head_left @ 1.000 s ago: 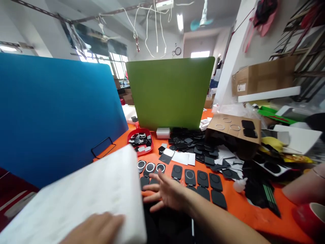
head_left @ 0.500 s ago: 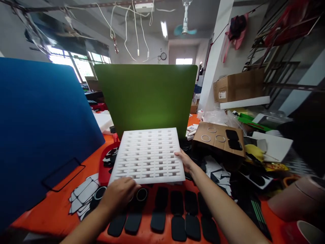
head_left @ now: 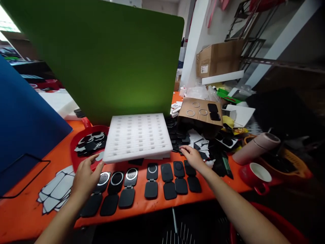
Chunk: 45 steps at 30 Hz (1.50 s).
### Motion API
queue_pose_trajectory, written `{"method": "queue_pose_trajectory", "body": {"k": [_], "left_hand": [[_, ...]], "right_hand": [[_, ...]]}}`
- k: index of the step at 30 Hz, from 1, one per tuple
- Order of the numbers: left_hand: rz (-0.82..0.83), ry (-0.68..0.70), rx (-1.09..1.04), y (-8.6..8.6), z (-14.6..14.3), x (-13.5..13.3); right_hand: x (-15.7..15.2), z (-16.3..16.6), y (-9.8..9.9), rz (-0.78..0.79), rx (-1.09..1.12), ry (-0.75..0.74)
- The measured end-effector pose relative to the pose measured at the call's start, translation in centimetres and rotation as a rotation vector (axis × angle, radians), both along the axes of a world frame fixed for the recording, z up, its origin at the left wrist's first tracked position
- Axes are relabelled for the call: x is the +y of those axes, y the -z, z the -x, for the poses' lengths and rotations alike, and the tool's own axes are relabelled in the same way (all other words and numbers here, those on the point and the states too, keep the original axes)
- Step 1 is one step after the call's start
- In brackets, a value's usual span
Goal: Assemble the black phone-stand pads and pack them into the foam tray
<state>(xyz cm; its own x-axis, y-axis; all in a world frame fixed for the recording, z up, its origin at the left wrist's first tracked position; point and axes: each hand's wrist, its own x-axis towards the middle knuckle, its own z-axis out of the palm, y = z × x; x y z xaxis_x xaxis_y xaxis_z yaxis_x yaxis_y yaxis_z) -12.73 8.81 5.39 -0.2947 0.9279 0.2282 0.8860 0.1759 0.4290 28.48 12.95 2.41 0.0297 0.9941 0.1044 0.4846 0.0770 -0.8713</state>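
Observation:
A white foam tray (head_left: 138, 135) with rows of small slots lies in front of the green board, tilted slightly. My left hand (head_left: 85, 176) is beside its lower left corner, thumb and fingers apart, holding nothing. My right hand (head_left: 191, 156) is off the tray's right side, fingers stretched toward dark flat pieces (head_left: 177, 135). Below the tray is a row of black hinged folding pads, laid open. Some, like the left-hand pad (head_left: 131, 174), show a silvery ring; others, like the right-hand pad (head_left: 181, 186), look plain black.
A red basin (head_left: 73, 145) with black and white pieces stands left, above pale flat sheets (head_left: 57, 189). The green board (head_left: 114, 61) rises behind. To the right are a cardboard box (head_left: 186, 117) with rings on top, a pink bottle (head_left: 256, 147) and a red mug (head_left: 256, 178).
The foam tray, held up by my right hand before, now rests lower on the table. Both hands have come away from it. The view has turned downward and to the right.

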Motion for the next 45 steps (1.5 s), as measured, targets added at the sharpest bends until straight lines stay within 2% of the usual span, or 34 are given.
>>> {"method": "queue_pose_trajectory", "body": {"k": [4,7,8,10,14,18,22,24,26,29,30,31,33,35,39,42,45], "left_hand": [[-0.06,0.093,-0.084,0.9,-1.7,-3.9],[0.01,0.374,-0.136,2.3,-5.3,-6.6],[0.045,0.495,-0.139,2.9,-6.8,-7.3],[0.069,0.613,-0.129,3.9,-9.8,-8.0],[0.067,0.678,-0.12,5.1,-13.4,-8.2],[0.038,0.72,-0.14,5.4,-13.5,-7.8],[-0.016,0.721,-0.132,4.6,-12.5,-6.0],[-0.069,0.71,-0.121,3.7,-11.6,-4.1],[-0.155,0.626,-0.129,2.7,-9.7,-1.7],[-0.231,0.295,-0.295,1.4,-5.1,2.2],[-0.201,0.159,-0.406,1.1,-3.3,3.5],[-0.142,0.043,-0.526,1.0,-1.7,4.6],[-0.03,-0.068,-0.684,0.8,0.8,6.5],[0.056,-0.039,-0.79,0.6,1.8,7.8],[0.179,0.087,-0.993,-0.3,0.7,9.0],[0.242,0.124,-1.1,-0.8,-0.4,9.0],[0.297,0.144,-1.35,-0.2,-1.2,8.7]], "right_hand": [[-6.2,0.3,0.9,0.106,-0.135,-0.035],[-8.3,3.4,1.5,0.136,-0.37,-0.169],[-8.5,4.7,1.7,0.146,-0.483,-0.202],[-8.1,7.3,2.0,0.185,-0.674,-0.201],[-6.1,10.5,2.4,0.263,-0.795,-0.117],[-4.9,11.2,2.6,0.346,-0.812,-0.088],[-4.3,10.6,2.2,0.373,-0.754,-0.071],[-4.2,9.8,1.8,0.371,-0.688,-0.09],[-4.3,8.7,1.2,0.354,-0.607,-0.123],[-4.6,6.9,0.3,0.347,-0.449,-0.181],[-4.6,6.3,0.0,0.363,-0.332,-0.196],[-4.6,5.8,-0.3,0.384,-0.122,-0.2],[-4.4,5.3,-0.8,0.389,0.291,-0.171],[-4.0,5.2,-1.3,0.37,0.601,-0.096],[-3.4,6.0,-1.7,0.342,0.963,0.06],[-2.6,6.5,-2.0,0.277,1.124,0.077],[-0.3,7.2,-3.2,0.168,1.172,0.072]]}}
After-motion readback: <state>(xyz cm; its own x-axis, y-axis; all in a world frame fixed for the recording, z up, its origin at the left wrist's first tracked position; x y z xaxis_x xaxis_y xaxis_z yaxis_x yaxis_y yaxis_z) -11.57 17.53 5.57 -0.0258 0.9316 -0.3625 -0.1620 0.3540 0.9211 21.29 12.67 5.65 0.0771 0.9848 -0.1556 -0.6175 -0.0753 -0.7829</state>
